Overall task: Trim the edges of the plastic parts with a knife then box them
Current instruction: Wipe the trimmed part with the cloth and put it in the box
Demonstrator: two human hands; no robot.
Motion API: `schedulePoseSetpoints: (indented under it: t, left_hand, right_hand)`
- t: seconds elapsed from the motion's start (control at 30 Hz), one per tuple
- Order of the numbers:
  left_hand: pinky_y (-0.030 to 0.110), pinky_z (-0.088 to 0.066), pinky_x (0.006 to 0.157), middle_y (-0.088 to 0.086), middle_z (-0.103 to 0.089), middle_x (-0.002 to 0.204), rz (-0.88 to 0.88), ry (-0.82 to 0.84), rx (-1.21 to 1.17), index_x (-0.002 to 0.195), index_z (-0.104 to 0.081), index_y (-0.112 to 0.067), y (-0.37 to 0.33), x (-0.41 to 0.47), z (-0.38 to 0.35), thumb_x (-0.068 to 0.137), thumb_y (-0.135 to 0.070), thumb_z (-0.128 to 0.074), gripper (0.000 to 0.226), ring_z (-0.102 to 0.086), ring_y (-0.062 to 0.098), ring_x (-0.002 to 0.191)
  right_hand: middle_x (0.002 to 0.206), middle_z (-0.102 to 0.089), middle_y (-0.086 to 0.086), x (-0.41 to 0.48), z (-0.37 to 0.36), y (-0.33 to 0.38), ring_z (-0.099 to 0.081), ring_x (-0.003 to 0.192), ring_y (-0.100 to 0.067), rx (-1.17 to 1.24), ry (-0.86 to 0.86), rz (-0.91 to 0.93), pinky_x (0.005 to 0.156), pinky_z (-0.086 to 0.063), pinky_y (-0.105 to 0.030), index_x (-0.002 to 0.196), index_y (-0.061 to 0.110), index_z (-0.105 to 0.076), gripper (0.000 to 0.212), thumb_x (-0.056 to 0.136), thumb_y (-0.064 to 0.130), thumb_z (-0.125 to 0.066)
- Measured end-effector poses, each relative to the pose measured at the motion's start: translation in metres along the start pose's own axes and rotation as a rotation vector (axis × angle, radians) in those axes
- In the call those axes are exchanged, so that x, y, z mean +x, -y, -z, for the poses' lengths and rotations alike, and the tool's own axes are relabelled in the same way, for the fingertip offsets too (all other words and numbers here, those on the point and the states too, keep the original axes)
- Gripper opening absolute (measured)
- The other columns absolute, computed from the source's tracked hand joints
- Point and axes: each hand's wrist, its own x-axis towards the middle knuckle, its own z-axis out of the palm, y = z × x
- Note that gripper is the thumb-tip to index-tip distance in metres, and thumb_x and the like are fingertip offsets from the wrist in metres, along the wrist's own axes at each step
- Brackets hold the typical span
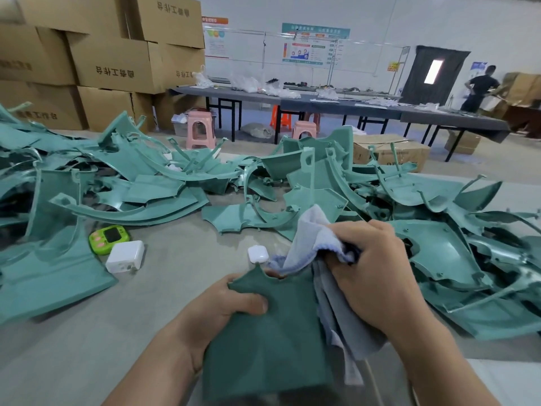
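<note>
Left hand (231, 303) pinches the part (263, 353) at its top-left edge. Right hand (377, 276), fingers (358, 230) bunched round a cloth (310, 230), is at its right edge. The part runs lengthwise toward the body.

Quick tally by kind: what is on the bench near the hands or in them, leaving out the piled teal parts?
Teal part, gripped by left hand: 1
Cloth, gripped by right hand: 1
Green timer: 1
White charger: 1
White earbud case: 1
Total: 5

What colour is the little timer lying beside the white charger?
The timer is bright green with pink buttons and a dark screen; head view shows it best.
</note>
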Motion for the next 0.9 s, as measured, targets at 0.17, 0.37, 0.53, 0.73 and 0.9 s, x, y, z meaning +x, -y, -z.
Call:
schedulePoseSetpoints:
  t: [0.17, 0.37, 0.53, 0.73, 0.9]
  left_hand:
    - [0.056, -0.053, 0.095, 0.033, -0.069, 0.114, -0.015, -0.055, 0.055, 0.113, -0.072, 0.003, 0.000, -0.001, -0.001, 0.067, -0.008, -0.077, 0.048, -0.070, 0.043, 0.096]
    - [0.056, -0.053, 0.095, 0.035, -0.068, 0.112, -0.090, -0.084, 0.046, 0.110, -0.072, 0.005, 0.005, 0.002, -0.004, 0.071, -0.004, -0.073, 0.040, -0.069, 0.044, 0.097]
    - [0.055, -0.052, 0.098, 0.033, -0.068, 0.116, -0.148, -0.073, 0.067, 0.120, -0.071, -0.002, 0.005, 0.007, -0.007, 0.075, -0.001, -0.070, 0.045, -0.067, 0.045, 0.105]
    - [0.056, -0.047, 0.107, 0.031, -0.064, 0.127, -0.176, -0.073, -0.257, 0.125, -0.071, -0.010, 0.008, 0.014, -0.009, 0.063, 0.001, -0.061, 0.064, -0.063, 0.043, 0.111]
    - [0.036, -0.061, 0.086, 0.020, -0.071, 0.120, -0.249, -0.036, -0.393, 0.117, -0.074, -0.006, 0.003, 0.014, -0.012, 0.067, -0.014, -0.065, 0.052, -0.073, 0.027, 0.100]
  right_hand:
    - [0.082, -0.070, 0.020, -0.017, -0.005, 0.003, -0.060, 0.085, -0.006, -0.176, 0.120, 0.027, 0.096, -0.030, -0.026, 0.070, 0.031, -0.067, 0.029, 0.073, 0.003, -0.076]
    - [0.082, -0.069, 0.022, -0.026, -0.004, 0.013, -0.057, 0.083, -0.002, -0.177, 0.142, 0.027, 0.094, -0.030, -0.022, 0.073, 0.031, -0.070, 0.017, 0.080, 0.026, -0.056]
    - [0.095, -0.070, 0.026, -0.028, -0.005, 0.022, -0.054, 0.094, 0.004, -0.275, 0.368, 0.000, 0.093, -0.023, -0.018, 0.085, 0.036, -0.075, 0.023, 0.078, 0.043, -0.055]
    - [0.080, -0.069, 0.015, -0.036, -0.034, 0.045, -0.062, 0.081, -0.013, -0.388, 0.361, 0.043, 0.086, -0.027, -0.032, 0.077, 0.031, -0.075, 0.012, 0.078, 0.036, -0.064]
    - [0.092, -0.073, 0.014, -0.045, -0.055, 0.052, -0.067, 0.085, -0.011, -0.202, 0.296, 0.140, 0.086, -0.037, -0.029, 0.089, 0.029, -0.076, 0.013, 0.077, 0.028, -0.070]
